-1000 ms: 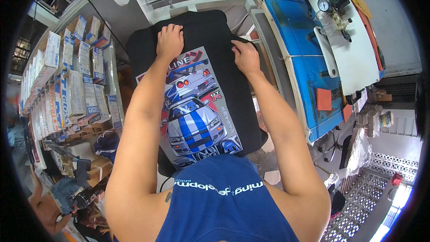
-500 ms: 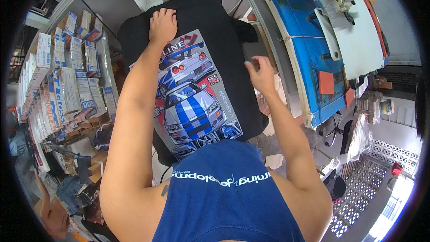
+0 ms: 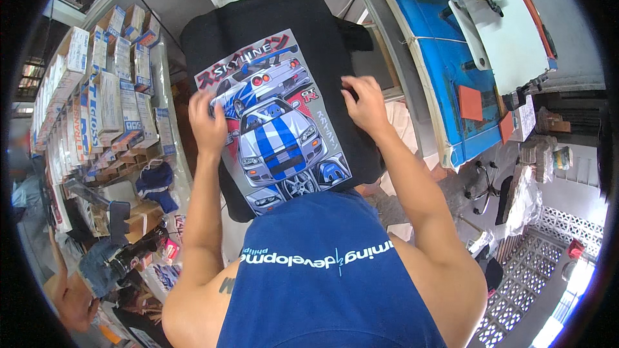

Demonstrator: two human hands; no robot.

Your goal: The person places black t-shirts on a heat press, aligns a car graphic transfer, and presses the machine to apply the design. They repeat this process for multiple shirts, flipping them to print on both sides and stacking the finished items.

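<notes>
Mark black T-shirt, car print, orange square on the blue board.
Black T-shirt (image 3: 267,16), head view: bare fabric above the print.
Car print (image 3: 274,145), head view: front-facing car's hood.
Orange square (image 3: 470,102), head view: middle of its flat face.

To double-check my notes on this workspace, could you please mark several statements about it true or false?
1. A car print lies on the black shirt. True.
2. The left hand is by the print's left edge. True.
3. Both hands are on the print's left side. False: the right hand is on its right side.
4. An orange square rests on the blue board. True.
5. That board is left of the shirt. False: it is to the right.
6. Glass jars are stacked at the far left. False: cardboard boxes are stacked there.
</notes>
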